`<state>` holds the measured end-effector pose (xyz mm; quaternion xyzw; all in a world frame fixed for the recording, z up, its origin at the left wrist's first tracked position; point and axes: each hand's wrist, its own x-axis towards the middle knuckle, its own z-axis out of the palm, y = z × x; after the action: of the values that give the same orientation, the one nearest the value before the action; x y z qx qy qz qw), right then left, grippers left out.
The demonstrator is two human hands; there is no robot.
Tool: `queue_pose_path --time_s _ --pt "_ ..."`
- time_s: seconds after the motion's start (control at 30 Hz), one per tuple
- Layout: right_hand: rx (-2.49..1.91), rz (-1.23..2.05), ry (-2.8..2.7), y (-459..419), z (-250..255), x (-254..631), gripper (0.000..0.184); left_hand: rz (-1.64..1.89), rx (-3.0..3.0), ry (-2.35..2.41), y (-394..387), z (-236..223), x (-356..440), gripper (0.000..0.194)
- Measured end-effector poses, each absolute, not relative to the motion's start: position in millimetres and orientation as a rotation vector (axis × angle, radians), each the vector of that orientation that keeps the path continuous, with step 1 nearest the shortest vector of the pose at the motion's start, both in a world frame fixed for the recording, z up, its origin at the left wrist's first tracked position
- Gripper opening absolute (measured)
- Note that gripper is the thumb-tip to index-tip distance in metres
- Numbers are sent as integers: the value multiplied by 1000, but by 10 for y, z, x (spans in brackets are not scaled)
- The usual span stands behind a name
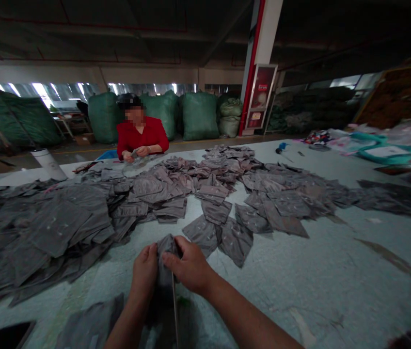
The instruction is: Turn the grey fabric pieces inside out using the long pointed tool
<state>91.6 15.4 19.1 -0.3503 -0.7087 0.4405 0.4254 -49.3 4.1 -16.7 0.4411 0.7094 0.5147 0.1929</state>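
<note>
Between my two hands is a grey fabric piece (165, 266), held up over the near edge of the table. My left hand (145, 269) is closed on its left side, thumb at the top. On the right side, my right hand (191, 264) pinches it with the thumb across the front. A thin pale strip (175, 310) hangs straight down below my right hand; I cannot tell whether it belongs to the piece. Loose grey fabric pieces (236, 240) lie flat just beyond my hands. Another grey piece (89, 322) rests by my left forearm.
Heaps of grey pieces (60, 223) spread over the pale table (322, 271). A dark phone-like object (7, 335) lies at the near left. A white bottle (49, 165) stands farther back. Across the table a person in red (142, 135) handles fabric. Green sacks (200, 116) stand behind.
</note>
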Motion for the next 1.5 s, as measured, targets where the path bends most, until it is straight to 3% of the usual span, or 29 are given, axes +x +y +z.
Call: queue_pose_path --time_s 0.47,0.57,0.7,1.0,1.33,1.5 --pt "-789 1277 -1516 -95 -65 814 36 849 1550 1931 -473 -159 -579 26" --pt "-775 1272 -1478 -131 -91 799 37 1028 1528 2063 -311 109 -604 27" --pt "-753 1310 -1401 -135 -151 773 38 1253 1414 1634 -31 379 -449 37" --pt "-774 1216 -1594 31 -103 848 40 1563 1008 1567 -91 195 -17 29" --pt "-759 1330 -1481 -18 -170 789 39 1506 1119 1632 -79 228 -76 30" --pt "-777 1248 -1568 26 -108 844 39 1590 881 1494 -92 178 13 27"
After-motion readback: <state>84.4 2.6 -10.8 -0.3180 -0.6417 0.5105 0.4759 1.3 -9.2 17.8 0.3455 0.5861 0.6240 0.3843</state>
